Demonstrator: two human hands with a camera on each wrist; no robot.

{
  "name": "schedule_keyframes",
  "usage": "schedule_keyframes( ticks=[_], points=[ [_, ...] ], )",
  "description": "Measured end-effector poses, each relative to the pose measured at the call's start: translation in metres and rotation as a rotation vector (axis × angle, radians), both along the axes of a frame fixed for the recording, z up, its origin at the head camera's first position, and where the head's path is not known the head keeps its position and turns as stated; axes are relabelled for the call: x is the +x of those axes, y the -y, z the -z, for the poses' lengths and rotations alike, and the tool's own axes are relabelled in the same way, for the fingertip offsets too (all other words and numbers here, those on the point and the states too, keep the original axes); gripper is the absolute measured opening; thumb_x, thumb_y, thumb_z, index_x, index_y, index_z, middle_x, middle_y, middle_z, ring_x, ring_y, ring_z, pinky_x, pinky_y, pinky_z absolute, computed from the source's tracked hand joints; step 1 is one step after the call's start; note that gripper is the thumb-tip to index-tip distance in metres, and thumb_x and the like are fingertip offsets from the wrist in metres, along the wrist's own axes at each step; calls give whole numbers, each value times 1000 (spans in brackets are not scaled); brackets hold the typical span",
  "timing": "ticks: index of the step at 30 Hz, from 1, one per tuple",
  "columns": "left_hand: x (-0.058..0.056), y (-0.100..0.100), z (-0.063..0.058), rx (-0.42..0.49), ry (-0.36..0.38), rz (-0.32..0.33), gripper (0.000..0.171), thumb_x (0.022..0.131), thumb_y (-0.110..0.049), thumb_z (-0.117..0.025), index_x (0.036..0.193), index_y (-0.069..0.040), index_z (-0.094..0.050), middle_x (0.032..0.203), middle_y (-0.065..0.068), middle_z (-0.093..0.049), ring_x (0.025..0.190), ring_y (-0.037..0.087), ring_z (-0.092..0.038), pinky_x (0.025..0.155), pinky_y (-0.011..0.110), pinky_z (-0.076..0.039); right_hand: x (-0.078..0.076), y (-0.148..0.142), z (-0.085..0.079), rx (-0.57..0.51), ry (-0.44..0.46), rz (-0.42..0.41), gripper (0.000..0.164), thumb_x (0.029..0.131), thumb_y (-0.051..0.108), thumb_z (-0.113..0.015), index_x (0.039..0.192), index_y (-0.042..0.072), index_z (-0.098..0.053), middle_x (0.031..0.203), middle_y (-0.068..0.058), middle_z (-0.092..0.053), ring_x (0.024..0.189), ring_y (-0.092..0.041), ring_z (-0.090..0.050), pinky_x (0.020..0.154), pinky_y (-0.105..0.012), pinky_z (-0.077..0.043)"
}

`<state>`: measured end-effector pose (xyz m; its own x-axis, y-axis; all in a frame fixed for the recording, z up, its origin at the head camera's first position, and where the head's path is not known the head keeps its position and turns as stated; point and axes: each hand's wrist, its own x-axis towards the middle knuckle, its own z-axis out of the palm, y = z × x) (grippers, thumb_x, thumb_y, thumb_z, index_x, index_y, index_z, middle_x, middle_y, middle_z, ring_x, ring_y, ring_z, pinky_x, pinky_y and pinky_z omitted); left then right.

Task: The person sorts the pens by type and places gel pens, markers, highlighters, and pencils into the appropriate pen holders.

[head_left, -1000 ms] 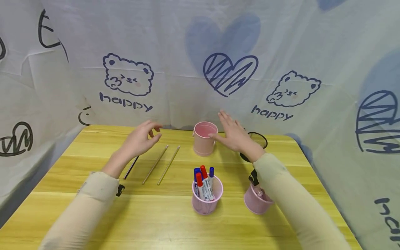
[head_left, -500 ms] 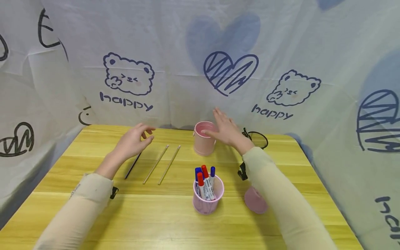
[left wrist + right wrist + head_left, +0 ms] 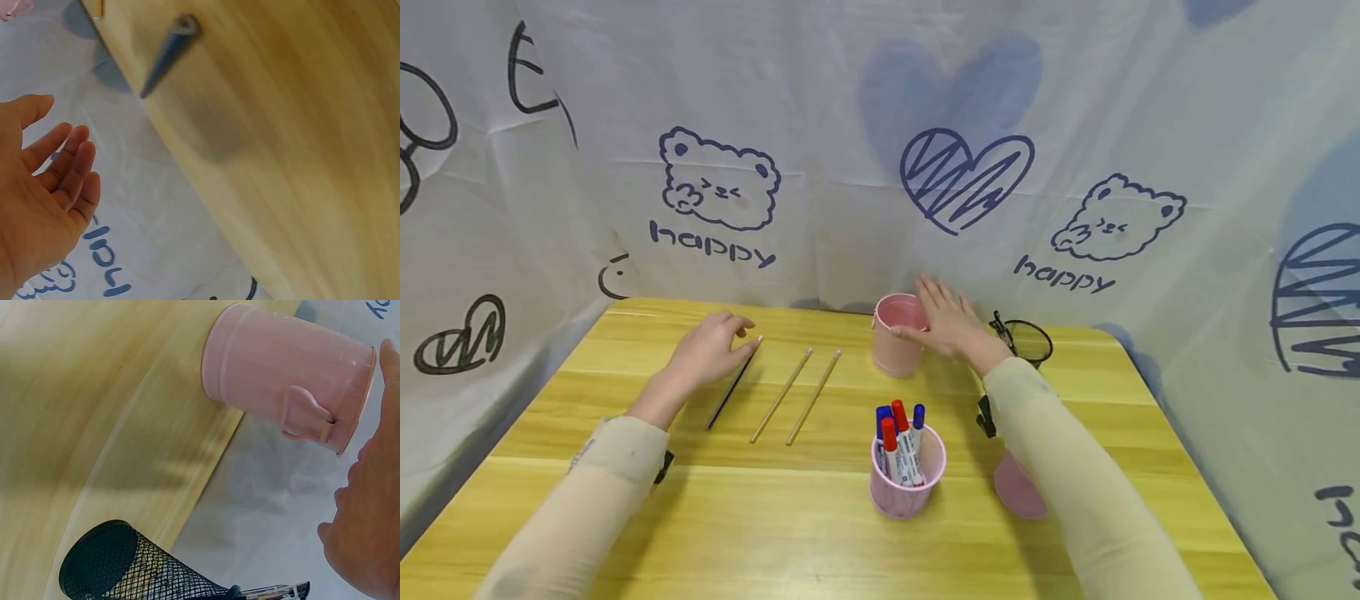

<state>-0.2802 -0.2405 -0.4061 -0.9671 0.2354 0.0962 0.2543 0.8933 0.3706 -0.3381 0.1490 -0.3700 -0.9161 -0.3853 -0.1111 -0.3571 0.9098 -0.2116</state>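
Observation:
My left hand (image 3: 703,350) hovers beside the top end of a dark pencil (image 3: 730,396) lying on the table, thumb and fingers apart with nothing between them. In the left wrist view, the pencil (image 3: 169,53) lies beyond the loosely bent fingers of that hand (image 3: 44,194). Two pale pencils (image 3: 782,396) lie parallel to its right. At the back stands a pink metal bucket (image 3: 897,350) with small side handles. My right hand (image 3: 951,325) holds its fingers straight at the bucket's right rim, the thumb overlapping the bucket in the head view.
A pink cup (image 3: 904,500) with red and blue markers (image 3: 898,446) stands front centre. Another pink cup (image 3: 1018,492) is partly hidden under the right sleeve. A black mesh pen holder (image 3: 156,569) with something in it stands behind the right arm. A printed cloth (image 3: 842,233) backs the table.
My left hand has drawn left and down, from above the pencils to beside the dark one. The right hand has shifted slightly left and lower at the bucket; its sleeve covers more of the second pink cup.

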Motion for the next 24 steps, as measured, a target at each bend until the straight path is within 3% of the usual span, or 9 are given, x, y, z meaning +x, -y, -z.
schedule_keyframes(
  ticks=[10,16,24],
  points=[
    [-9,7,16,0,170,11,48,102,-26,-65,137,7,-59,117,23,-62,103,37,-62,87,56,-54,-2,-5,12,28,33,-5,107,98,78,-37,166,2,-4,174,-15,6,160,-39,-1,127,-60,-3],
    [-18,8,26,39,190,76,48,99,-18,-70,134,13,-58,108,22,-65,96,33,-63,86,52,-54,-5,-5,18,37,66,-7,108,97,83,-24,166,4,1,173,-13,11,160,-36,4,128,-58,0],
    [-29,10,38,83,191,112,42,97,-8,-70,131,15,-58,104,21,-66,93,31,-62,82,47,-55,-4,-3,12,19,90,2,102,100,77,-28,166,5,1,174,-12,11,160,-35,4,128,-58,0]
  ],
)
